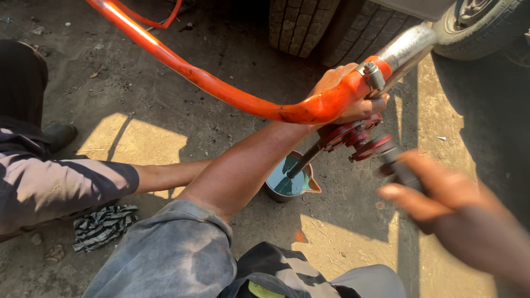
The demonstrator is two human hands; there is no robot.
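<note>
Pump: red hand pump (356,138) sat mid-frame, right of centre, above a small can, with its dark intake tube (303,161) slanting down into the can.
Sleeve: another person's forearm in a dark sleeve (72,185) reached in from the left edge, its hand hidden behind the wearer's arm.
Rag: striped cloth (102,225) lay on the dirt below that forearm.
Hose: orange hose (221,91) ran from upper left down to a clamp at a metal pipe (406,49).
Can: open metal can (287,182) stood on the ground, holding dark green liquid.
Left hand: left hand (348,91) was wrapped around the hose end just above the pump.
Right hand: right hand (441,201) was blurred, seemingly clamped on the pump's dark crank handle (400,170).
Tyres: tyres (331,22) stood behind.
</note>
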